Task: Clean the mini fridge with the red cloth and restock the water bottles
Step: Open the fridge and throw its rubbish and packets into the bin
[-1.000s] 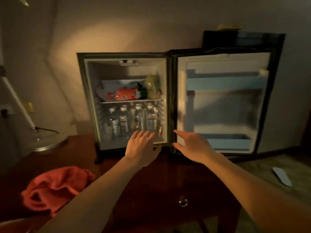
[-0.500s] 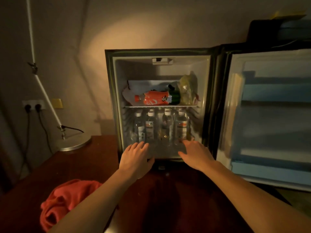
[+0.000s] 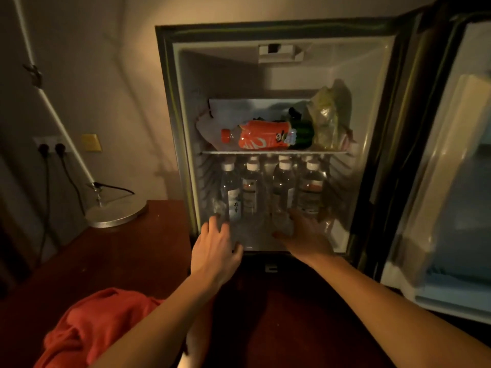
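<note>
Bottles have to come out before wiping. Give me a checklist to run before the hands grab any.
1. Fridge door swung fully open: ok.
2. Left hand free, fingers straight: ok.
3. Right hand free, reaching at the water bottles: ok.
4. Bottles upright, caps on: ok.
5. Red cloth within reach on the table: ok.
6. Grip closed on a bottle: not ok, neither hand holds one yet.

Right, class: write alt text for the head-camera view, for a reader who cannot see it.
Two bare hands, left and right, reach into an open mini fridge toward upright water bottles on its bottom level. An orange bottle lies on the shelf above, and a red cloth sits on the wooden table in dim light.
</note>
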A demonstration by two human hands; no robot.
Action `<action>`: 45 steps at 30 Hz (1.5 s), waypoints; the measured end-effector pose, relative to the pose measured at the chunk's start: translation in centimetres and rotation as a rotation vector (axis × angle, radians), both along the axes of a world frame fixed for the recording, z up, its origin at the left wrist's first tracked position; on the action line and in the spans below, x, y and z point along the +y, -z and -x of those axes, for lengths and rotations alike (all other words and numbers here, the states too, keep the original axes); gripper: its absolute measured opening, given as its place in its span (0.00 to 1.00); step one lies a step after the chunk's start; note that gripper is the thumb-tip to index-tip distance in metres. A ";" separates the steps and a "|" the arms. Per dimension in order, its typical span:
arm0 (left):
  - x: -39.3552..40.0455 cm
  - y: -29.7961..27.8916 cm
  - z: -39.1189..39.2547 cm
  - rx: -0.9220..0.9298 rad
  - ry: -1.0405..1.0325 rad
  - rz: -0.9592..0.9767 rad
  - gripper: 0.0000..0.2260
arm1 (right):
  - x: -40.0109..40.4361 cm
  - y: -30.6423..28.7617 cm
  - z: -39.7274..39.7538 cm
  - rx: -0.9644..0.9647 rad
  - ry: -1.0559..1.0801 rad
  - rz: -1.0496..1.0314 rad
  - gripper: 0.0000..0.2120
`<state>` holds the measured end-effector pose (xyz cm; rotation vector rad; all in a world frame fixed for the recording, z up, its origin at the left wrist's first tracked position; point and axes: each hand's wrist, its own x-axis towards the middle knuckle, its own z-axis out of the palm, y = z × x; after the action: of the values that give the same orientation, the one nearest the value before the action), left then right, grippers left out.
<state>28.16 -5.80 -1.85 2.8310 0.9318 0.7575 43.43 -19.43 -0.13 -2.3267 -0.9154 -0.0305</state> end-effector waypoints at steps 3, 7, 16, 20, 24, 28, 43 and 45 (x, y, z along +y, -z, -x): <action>0.6 0.0 0.0 -0.063 -0.034 0.024 0.24 | 1.8 0.7 -0.3 0.046 0.078 -0.081 0.29; 1.2 -0.2 -0.6 -0.082 -0.046 0.106 0.30 | 3.7 1.4 -0.6 0.116 0.088 -0.207 0.17; 1.7 -0.5 -2.7 -0.085 -0.021 0.201 0.26 | 5.4 2.0 -1.6 0.197 0.043 -0.287 0.12; 2.5 -0.2 -3.2 -0.063 -0.061 0.165 0.29 | 6.2 1.8 -1.8 0.227 0.028 -0.318 0.11; 3.1 0.3 -3.0 -0.100 -0.042 0.073 0.22 | 6.8 2.0 -2.2 0.190 0.012 -0.334 0.03; 3.2 0.4 -2.5 -0.116 -0.043 0.063 0.13 | 6.9 2.3 -2.5 0.216 0.042 -0.354 0.08; 0.1 -0.9 0.4 -0.251 0.079 0.069 0.08 | 0.8 1.6 0.4 0.022 0.153 -0.417 0.04; -0.3 -1.1 0.7 -0.272 0.101 0.070 0.05 | -0.3 1.4 0.7 -0.027 0.112 -0.404 0.03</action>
<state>27.50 -6.15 -0.79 2.6047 0.7519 1.0412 42.73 -19.72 -1.50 -2.0002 -0.7135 -0.2691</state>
